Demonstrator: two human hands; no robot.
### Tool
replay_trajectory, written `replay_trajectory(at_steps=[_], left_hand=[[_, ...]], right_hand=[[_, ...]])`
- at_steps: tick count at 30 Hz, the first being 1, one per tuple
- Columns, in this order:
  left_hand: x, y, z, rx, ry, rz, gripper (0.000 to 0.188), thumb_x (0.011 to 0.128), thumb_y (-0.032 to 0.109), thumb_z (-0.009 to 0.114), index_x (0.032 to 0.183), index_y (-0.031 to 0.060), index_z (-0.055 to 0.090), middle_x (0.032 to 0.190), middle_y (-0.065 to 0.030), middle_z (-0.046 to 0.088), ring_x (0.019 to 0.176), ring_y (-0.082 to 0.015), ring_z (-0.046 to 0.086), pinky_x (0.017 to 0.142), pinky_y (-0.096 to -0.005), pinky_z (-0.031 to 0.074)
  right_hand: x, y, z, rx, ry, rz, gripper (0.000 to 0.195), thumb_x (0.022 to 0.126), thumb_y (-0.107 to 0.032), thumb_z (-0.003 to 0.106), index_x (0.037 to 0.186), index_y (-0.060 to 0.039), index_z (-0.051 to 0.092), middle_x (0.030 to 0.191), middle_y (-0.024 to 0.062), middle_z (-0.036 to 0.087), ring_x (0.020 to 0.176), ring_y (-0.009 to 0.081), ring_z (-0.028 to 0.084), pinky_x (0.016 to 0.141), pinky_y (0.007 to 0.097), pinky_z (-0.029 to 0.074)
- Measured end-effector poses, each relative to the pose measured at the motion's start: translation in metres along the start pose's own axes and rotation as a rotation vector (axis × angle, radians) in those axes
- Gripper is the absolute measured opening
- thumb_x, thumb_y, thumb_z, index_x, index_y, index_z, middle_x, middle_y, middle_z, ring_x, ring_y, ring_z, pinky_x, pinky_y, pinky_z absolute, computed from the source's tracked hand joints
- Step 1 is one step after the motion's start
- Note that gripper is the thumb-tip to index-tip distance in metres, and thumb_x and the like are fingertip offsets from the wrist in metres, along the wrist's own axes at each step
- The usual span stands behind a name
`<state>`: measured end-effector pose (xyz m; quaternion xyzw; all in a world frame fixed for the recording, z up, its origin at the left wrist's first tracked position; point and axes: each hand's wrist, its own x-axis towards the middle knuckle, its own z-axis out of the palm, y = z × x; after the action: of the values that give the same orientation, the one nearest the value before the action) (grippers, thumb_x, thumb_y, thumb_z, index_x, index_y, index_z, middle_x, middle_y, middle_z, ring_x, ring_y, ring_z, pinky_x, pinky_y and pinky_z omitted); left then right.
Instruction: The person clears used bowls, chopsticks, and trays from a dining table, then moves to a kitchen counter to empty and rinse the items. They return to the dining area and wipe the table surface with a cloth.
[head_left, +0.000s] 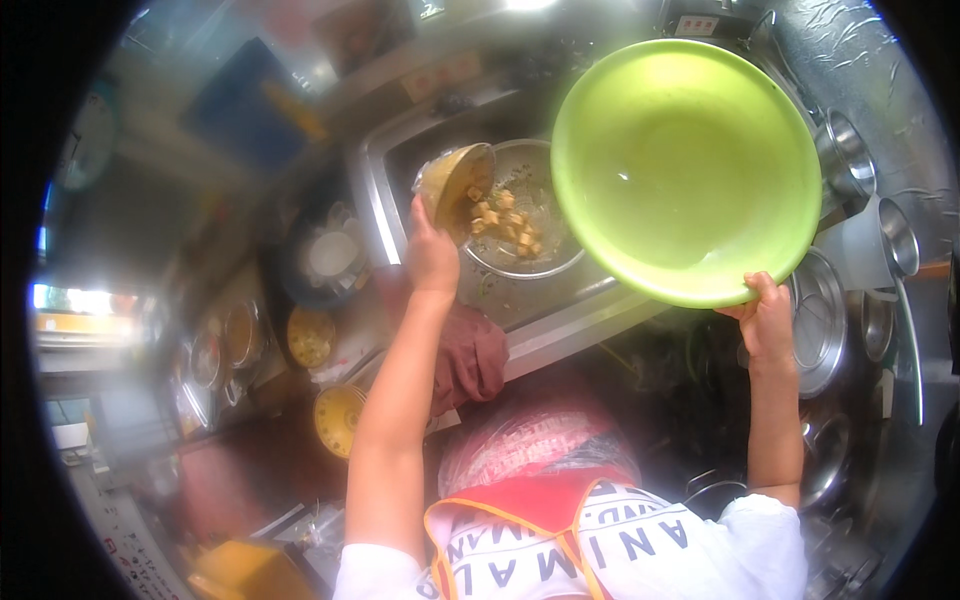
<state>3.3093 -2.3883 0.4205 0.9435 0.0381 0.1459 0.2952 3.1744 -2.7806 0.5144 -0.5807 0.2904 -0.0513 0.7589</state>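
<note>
My left hand (433, 251) grips a yellow bowl (450, 180) tipped on its side, with clear plastic film around its outside. Brown cubes of food (510, 225) lie at its mouth and over a round metal mesh strainer (551, 259) in the steel sink (382, 217). Some dark bits cling to the mesh. In my right hand (769, 322) is the rim of a large lime-green plastic basin (686, 172), tilted so its inside shows. The basin looks empty and hides the right part of the sink.
A brown-red cloth (472, 352) hangs over the sink's near edge. Left of it are yellow bowls (339, 420) and a dark basin holding pale dishes (330, 251). Metal pots (847, 154), a white ladle-like utensil (911, 352) and a metal strainer (817, 322) are at the right.
</note>
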Motion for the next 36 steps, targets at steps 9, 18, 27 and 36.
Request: replay_trajectory(at_steps=[9,18,27,36], left_hand=[[-0.004,0.001,-0.004,0.296,0.084,0.503,0.059,0.083,-0.002,0.045,0.139,0.0079,0.028,0.107,-0.0166,0.053,0.082,-0.0344,0.060,0.065,-0.0405,0.053],[-0.015,-0.006,-0.007,-0.404,0.206,-0.394,0.025,0.081,0.011,0.045,0.079,-0.0122,0.054,0.073,-0.0258,0.058,0.068,-0.0346,0.057,0.064,-0.0429,0.043],[-0.059,-0.038,-0.045,-0.882,0.171,-0.735,0.033,0.079,0.002,0.043,0.111,-0.0047,0.050,0.102,-0.0153,0.059,0.082,-0.0253,0.063,0.060,-0.0364,0.055],[-0.091,-0.049,-0.078,-1.119,0.276,-0.731,0.035,0.081,0.002,0.040,0.113,-0.0109,0.047,0.106,-0.0202,0.058,0.085,-0.0293,0.063,0.064,-0.0395,0.058]], right_hand=[[0.001,0.011,0.008,-0.008,0.048,-0.017,0.034,0.082,-0.012,0.047,0.108,0.0097,0.051,0.097,0.0168,0.061,0.083,0.0266,0.065,0.058,0.0374,0.058],[0.020,0.012,0.036,-0.298,0.001,-0.214,0.029,0.085,-0.011,0.045,0.106,0.0081,0.052,0.093,0.0146,0.061,0.075,0.0233,0.065,0.054,0.0327,0.057],[0.036,0.016,0.042,-0.139,0.119,-0.102,0.029,0.084,-0.011,0.045,0.104,0.0092,0.052,0.095,0.0158,0.060,0.078,0.0258,0.064,0.056,0.0366,0.057],[0.034,0.028,0.048,-0.183,0.145,-0.148,0.026,0.086,-0.010,0.044,0.101,0.0101,0.052,0.095,0.0168,0.059,0.079,0.0254,0.064,0.061,0.0385,0.059]])
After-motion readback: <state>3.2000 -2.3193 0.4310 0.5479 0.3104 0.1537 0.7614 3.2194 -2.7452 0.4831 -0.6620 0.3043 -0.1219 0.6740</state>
